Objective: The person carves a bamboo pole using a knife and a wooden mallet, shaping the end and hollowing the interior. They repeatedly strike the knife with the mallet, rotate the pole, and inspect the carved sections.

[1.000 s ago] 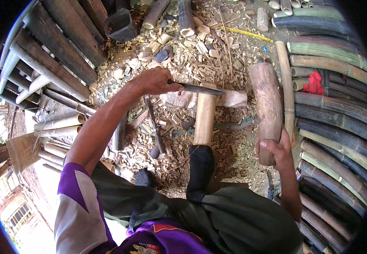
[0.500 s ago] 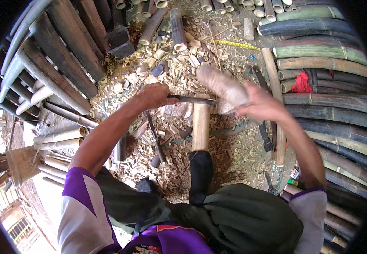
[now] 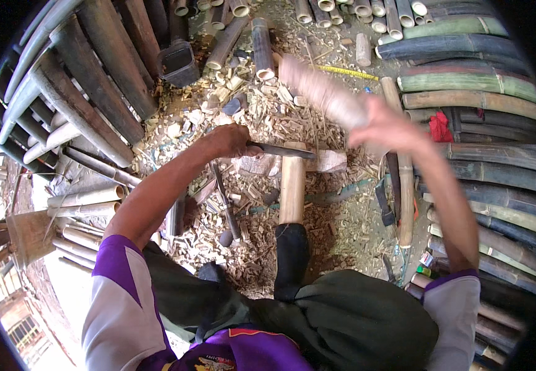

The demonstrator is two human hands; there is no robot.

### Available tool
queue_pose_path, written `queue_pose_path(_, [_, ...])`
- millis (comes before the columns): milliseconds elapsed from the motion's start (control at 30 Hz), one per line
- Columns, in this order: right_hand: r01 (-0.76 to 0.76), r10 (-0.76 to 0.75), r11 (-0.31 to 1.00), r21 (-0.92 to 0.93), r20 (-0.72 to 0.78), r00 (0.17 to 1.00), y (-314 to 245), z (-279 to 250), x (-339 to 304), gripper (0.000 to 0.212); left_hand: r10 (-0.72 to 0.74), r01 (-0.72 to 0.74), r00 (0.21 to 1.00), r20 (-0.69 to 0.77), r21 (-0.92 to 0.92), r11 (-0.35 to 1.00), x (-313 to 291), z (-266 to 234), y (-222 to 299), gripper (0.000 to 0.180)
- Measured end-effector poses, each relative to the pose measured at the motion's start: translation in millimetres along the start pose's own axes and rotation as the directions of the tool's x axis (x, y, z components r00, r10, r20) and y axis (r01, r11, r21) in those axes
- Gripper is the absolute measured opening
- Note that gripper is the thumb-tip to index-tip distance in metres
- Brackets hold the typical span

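My left hand (image 3: 229,141) is closed round the handle of a knife (image 3: 283,151). Its dark blade lies across the upper end of a pale bamboo piece (image 3: 292,191). That piece rests on a low wooden block (image 3: 333,162), and its near end meets my foot in a black sock (image 3: 291,253). Off to the right, my right hand (image 3: 391,128), blurred by motion, grips a thick wooden club (image 3: 322,93). The club is raised and tilted toward the upper left, apart from the blade.
Wood chips (image 3: 218,204) cover the ground, with another long-handled tool (image 3: 226,204) among them. Bamboo poles (image 3: 472,99) are stacked at right, dark bamboo slats (image 3: 94,74) lean at left. A black plastic tub (image 3: 179,65) and a yellow measuring tape (image 3: 348,72) lie beyond.
My right hand has swung the club slightly up and away from the block, baring the block's right end. The knife and bamboo piece stay nearly in place.
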State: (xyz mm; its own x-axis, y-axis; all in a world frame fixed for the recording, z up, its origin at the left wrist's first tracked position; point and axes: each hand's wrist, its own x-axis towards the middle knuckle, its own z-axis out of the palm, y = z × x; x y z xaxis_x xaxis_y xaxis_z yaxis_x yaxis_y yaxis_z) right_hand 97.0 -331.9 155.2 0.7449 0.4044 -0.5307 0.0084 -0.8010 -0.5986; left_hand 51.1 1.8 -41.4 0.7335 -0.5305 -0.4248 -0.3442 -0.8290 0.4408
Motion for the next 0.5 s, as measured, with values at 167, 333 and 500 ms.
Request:
queue_pose_path(167, [0.453,-0.222,0.877,0.161,-0.7,0.679,-59,-62,-43,0.054,-0.046,0.047,0.994,0.094,-0.001,0.999,-2,-7,4,0.081])
queue_pose_path(333, [0.337,-0.203,0.938,0.078,-0.664,0.72,71,124,8,0.048,0.021,-0.019,0.992,0.125,-0.022,1.0,16,-2,10,0.079])
queue_pose_path(500, [-0.055,0.062,0.993,0.103,-0.065,0.996,5,51,-17,0.066,0.071,-0.01,0.976,0.206,-0.285,0.958,17,9,-22,0.068])
